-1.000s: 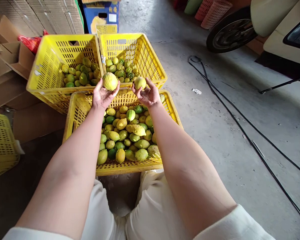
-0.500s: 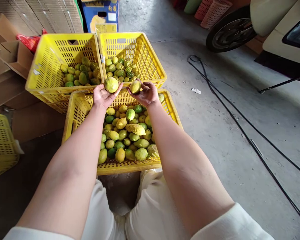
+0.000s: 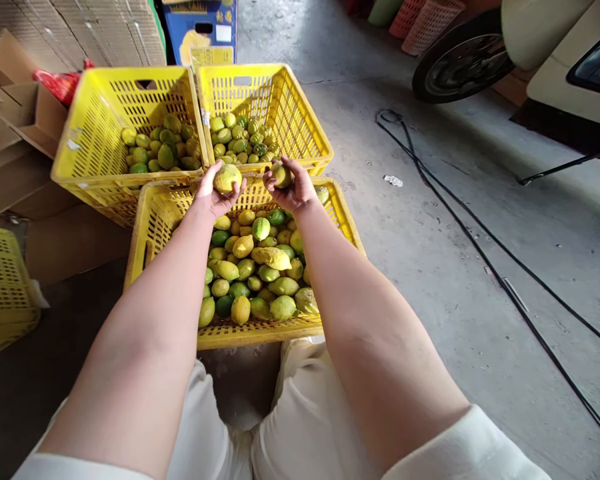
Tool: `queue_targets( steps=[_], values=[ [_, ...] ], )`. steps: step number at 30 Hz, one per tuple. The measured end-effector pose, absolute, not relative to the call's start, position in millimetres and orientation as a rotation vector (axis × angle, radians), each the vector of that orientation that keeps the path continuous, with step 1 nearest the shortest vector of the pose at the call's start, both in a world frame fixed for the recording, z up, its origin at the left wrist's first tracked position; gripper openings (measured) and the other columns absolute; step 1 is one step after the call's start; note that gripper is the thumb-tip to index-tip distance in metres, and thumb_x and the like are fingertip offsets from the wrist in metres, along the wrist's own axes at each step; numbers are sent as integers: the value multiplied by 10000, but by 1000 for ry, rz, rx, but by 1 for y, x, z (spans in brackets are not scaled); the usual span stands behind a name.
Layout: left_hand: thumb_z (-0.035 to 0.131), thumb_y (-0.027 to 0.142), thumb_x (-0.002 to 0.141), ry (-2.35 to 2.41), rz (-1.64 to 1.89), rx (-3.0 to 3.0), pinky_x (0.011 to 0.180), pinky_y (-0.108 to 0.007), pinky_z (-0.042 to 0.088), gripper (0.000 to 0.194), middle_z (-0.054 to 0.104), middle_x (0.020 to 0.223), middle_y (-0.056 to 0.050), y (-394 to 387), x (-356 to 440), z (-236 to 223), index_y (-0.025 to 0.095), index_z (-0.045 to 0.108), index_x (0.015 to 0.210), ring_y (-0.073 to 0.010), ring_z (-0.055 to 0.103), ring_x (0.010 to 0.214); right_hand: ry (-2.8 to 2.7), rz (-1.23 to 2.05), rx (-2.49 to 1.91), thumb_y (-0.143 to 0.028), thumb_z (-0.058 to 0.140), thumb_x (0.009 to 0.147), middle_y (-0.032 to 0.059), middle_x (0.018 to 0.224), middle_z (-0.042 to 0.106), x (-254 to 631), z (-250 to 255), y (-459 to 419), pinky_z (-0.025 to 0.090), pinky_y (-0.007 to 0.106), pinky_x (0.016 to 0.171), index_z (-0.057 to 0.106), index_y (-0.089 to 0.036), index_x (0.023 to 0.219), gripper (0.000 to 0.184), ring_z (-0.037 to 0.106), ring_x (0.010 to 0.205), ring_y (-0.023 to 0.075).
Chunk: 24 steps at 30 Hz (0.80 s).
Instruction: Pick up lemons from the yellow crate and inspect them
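Note:
Above the far side of the near yellow crate [image 3: 260,339], my left hand [image 3: 209,193] holds a yellow-green lemon [image 3: 227,179] between thumb and fingers. My right hand [image 3: 297,190], a short way to the right, has its fingers wrapped round a smaller, darker lemon [image 3: 281,175]. Many lemons [image 3: 243,247], yellow to dark green, lie in the near crate below my hands; a long, knobbly yellow one [image 3: 271,258] rests on top. My forearms hide both sides of this pile.
Behind stand two more yellow crates, the left [image 3: 83,143] and the right [image 3: 305,127], each with greenish lemons inside. Cardboard boxes [image 3: 45,120] are at the left, with another yellow crate [image 3: 3,287]. A black cable [image 3: 460,220] crosses the floor towards a wheeled vehicle [image 3: 570,73].
Both hands have turned the lemons and closed more round them. The left hand has shifted slightly right, and the right-hand lemon has moved a little right and up.

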<state>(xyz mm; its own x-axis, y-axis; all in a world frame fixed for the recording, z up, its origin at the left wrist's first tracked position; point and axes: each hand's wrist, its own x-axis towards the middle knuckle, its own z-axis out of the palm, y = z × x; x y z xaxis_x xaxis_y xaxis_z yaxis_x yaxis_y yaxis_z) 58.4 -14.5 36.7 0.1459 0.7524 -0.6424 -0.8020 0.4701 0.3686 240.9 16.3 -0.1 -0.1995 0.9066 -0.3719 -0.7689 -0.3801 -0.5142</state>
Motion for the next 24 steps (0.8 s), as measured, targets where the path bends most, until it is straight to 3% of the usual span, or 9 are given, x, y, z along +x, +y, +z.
queue_targets(
  steps=[3, 6, 9, 11, 14, 17, 20, 24],
  values=[
    [599, 487, 1018, 877, 1151, -63, 470, -158, 561, 439, 714, 929, -126, -15, 57, 36, 135, 642, 1277, -244, 791, 885, -195, 1782, -761, -416, 538, 1019, 54, 850, 678, 240, -1, 16, 662, 331, 687, 614, -219, 995, 212, 723, 902, 214],
    [518, 474, 1034, 815, 1250, -38, 637, -265, 659, 467, 748, 1032, -155, -14, 54, 33, 131, 626, 1333, -287, 776, 1011, -153, 1753, -751, -340, 427, 1027, 76, 900, 702, 242, 1, 13, 681, 434, 781, 599, -200, 1056, 223, 743, 979, 245],
    [458, 415, 1046, 711, 1369, 4, 836, -360, 675, 477, 756, 1162, -132, -14, 50, 29, 177, 564, 1445, -274, 747, 1113, -189, 1744, -703, -294, 426, 1020, 72, 926, 711, 243, 2, 11, 688, 404, 766, 587, -194, 1088, 200, 745, 973, 225],
    [463, 405, 1054, 676, 1394, 31, 875, -338, 659, 478, 746, 1205, -123, -15, 47, 28, 198, 542, 1478, -249, 738, 1128, -218, 1729, -675, -315, 482, 1022, 50, 914, 704, 243, 1, 13, 686, 331, 735, 587, -212, 1066, 154, 735, 912, 187],
    [526, 474, 1051, 695, 1298, 66, 715, -233, 634, 461, 739, 1161, -130, -15, 44, 29, 194, 601, 1409, -222, 754, 1019, -261, 1705, -673, -314, 593, 1003, -4, 846, 660, 243, -2, 17, 652, 218, 651, 581, -253, 1001, 61, 690, 782, 127],
    [549, 545, 1032, 691, 1200, 79, 491, -187, 527, 465, 747, 1009, -116, -15, 45, 32, 193, 646, 1320, -184, 728, 781, -326, 1723, -742, -323, 711, 953, -24, 823, 629, 242, -7, 21, 600, 174, 556, 556, -266, 960, 165, 652, 721, 114],
    [546, 601, 1013, 689, 1152, 31, 443, -193, 499, 538, 728, 869, -99, -15, 48, 34, 171, 633, 1322, -158, 665, 646, -398, 1715, -813, -412, 746, 930, -20, 834, 626, 241, -11, 23, 603, 204, 559, 549, -265, 964, 248, 664, 751, 133],
    [544, 609, 1011, 686, 1129, -37, 507, -178, 556, 557, 719, 891, -99, -17, 51, 36, 174, 612, 1353, -165, 710, 737, -320, 1687, -838, -453, 632, 960, 17, 859, 652, 239, -11, 22, 675, 353, 695, 564, -256, 1020, 217, 704, 882, 201]
  ],
)
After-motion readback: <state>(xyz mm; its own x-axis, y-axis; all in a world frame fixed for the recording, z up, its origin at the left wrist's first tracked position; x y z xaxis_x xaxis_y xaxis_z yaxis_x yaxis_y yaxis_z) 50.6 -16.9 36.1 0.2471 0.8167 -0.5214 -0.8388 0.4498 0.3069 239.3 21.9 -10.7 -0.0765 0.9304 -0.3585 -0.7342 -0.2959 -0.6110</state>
